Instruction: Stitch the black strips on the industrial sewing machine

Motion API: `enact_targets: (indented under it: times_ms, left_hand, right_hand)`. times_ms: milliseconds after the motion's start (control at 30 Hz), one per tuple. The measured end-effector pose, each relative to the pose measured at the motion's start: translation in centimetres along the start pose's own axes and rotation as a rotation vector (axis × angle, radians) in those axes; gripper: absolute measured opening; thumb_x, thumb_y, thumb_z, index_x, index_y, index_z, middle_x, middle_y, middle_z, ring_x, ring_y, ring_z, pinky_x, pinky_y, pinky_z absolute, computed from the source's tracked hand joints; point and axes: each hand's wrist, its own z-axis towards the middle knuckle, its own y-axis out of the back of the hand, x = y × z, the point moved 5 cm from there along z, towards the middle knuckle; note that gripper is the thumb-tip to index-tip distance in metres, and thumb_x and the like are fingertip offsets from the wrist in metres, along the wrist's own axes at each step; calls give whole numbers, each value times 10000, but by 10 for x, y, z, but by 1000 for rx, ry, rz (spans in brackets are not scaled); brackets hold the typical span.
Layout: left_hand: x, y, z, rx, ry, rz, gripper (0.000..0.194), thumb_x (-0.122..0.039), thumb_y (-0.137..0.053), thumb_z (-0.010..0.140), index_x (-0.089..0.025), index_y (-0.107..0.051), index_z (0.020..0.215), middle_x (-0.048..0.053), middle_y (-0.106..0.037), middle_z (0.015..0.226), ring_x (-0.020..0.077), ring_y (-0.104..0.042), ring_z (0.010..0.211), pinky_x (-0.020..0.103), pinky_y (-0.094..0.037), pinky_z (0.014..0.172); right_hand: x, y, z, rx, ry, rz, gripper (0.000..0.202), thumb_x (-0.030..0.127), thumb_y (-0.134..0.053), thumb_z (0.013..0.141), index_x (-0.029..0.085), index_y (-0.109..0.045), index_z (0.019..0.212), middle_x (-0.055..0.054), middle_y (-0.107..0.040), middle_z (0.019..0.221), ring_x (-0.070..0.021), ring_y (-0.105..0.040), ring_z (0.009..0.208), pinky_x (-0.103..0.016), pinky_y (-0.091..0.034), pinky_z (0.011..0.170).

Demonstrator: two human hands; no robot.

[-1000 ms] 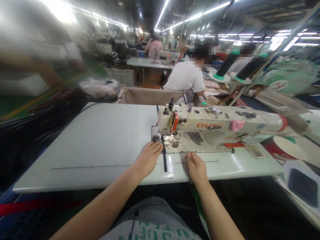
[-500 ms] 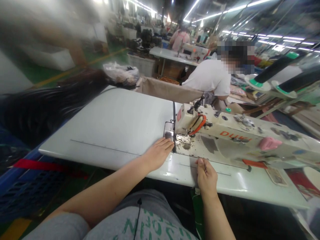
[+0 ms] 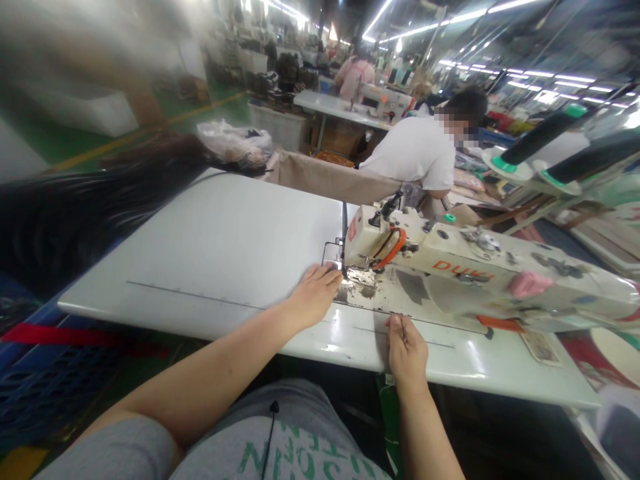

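My left hand (image 3: 314,295) lies flat, fingers stretched together, at the needle end of a white sewing machine (image 3: 425,263). Its fingertips are beside a narrow black strip (image 3: 345,223), which runs from the far edge of the table to the presser foot area. The strip's near end is partly hidden by the machine head and my fingers. Closer to the table's front edge, my right hand (image 3: 407,352) is closed, thumb against fingers. A small dark thing shows between them, too little of it to name.
The white table (image 3: 200,247) bears a printed ruler line. A blue crate (image 3: 65,380) and black strands (image 3: 100,213) are at the left. Behind the table is a beige cloth-sided bin (image 3: 330,177), with a person in white (image 3: 410,150) bending beyond it. Thread cones (image 3: 543,137) stand right.
The black strip's near end has moved away from me, toward the needle. My left hand has shifted slightly forward along it. My right hand stays near the table edge, still closed.
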Motion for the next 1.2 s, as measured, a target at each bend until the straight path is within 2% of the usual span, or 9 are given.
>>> enact_targets:
  times_ms: [467,600,667,767,833,967,1033,1100,1200]
  left_hand:
    - [2,11,2,-97,22,-72,386,-202,-492,1003,-184,-599,1373,134,-572,1470,297,-428,1455,519,-319,1233]
    - [-5,23,-6,-123,-4,-212,320,-175,-473,1003,-190,-650,1270,118,-617,1413,252,-528,1372,463,-391,1211]
    - [-12,29,-14,-130,-28,-349,262,-181,-469,1010,-197,-673,1173,102,-643,1366,225,-569,1318,418,-426,1185]
    - [-27,37,-28,-107,-27,-592,191,-235,-487,1023,-198,-674,1024,96,-683,1259,204,-608,1244,364,-466,1125]
    - [-41,37,-34,-32,-22,-749,198,-283,-514,1022,-193,-672,944,94,-709,1152,194,-650,1131,332,-504,1041]
    - [-74,30,-40,237,-110,-962,226,-321,-565,1000,-179,-699,885,73,-731,983,176,-671,954,291,-522,918]
    - [-89,24,-45,366,-156,-1014,186,-292,-582,982,-181,-722,929,72,-740,1011,179,-678,971,295,-520,929]
    - [-100,14,-52,491,-160,-1050,190,-261,-605,953,-191,-728,1080,90,-738,1144,197,-689,1039,314,-527,952]
    - [-112,-1,-64,649,-155,-1024,468,-294,-689,892,-198,-627,1346,132,-684,1334,252,-671,1168,357,-527,988]
  right_hand:
    - [2,1,-1,-21,22,-11,494,630,-409,1022,232,-624,822,-29,-633,695,-211,-614,708,-311,-485,684]
    - [15,7,-11,-22,74,30,427,558,-426,1038,225,-682,960,-50,-671,765,-223,-636,733,-347,-535,742]
    - [25,9,-26,64,164,63,361,483,-453,1046,225,-705,1058,-70,-704,851,-231,-668,794,-359,-554,783]
    - [28,5,-61,368,296,31,296,390,-479,1044,252,-740,1059,-83,-734,956,-224,-701,858,-329,-566,778]
    - [14,1,-87,519,281,-114,266,362,-513,1020,266,-758,1057,-86,-749,990,-227,-719,854,-318,-571,755]
    - [-33,-5,-125,585,112,-445,384,228,-673,826,249,-745,1202,-132,-757,1196,-310,-751,984,-368,-591,829]
    - [-45,-10,-136,628,43,-489,454,144,-653,761,240,-749,1194,-136,-769,1169,-309,-756,966,-362,-588,826]
    - [-42,-13,-140,682,18,-405,350,143,-619,773,245,-777,1069,-107,-781,1034,-274,-750,874,-335,-578,774]
    - [-15,-4,-129,704,27,-90,165,285,-622,860,246,-781,878,-67,-729,887,-225,-695,769,-298,-554,693]
